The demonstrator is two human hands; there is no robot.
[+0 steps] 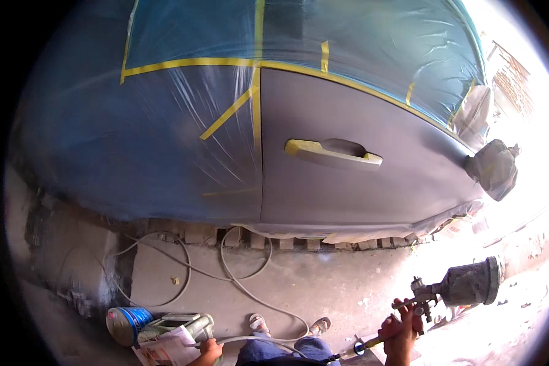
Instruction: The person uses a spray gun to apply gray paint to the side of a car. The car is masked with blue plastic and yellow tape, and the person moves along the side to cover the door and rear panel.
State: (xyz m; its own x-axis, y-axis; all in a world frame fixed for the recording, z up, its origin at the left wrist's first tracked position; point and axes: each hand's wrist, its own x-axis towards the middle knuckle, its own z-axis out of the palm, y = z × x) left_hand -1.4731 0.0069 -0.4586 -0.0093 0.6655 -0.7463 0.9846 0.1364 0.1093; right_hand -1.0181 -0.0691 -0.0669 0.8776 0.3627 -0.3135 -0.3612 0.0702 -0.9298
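Observation:
My right hand (402, 334), at the lower right, is wrapped round the grip of a paint spray gun (423, 295). The gun's grey-stained cup (470, 284) points away to the right. At the bottom, my left hand (211, 349) is closed on a pale air hose (250, 338), which passes across my legs. Ahead stands a grey, matte car door (323, 198), apart from both hands. Its door handle (335, 157) is grey with yellow tape at its ends.
Masking film (360, 39) edged with yellow tape covers the windows, and more film (152, 146) covers the left panel. A wrapped side mirror (494, 169) juts out right. Hose loops lie on the floor (323, 280). A blue-labelled bucket (123, 325) and a greenish container (195, 323) stand lower left.

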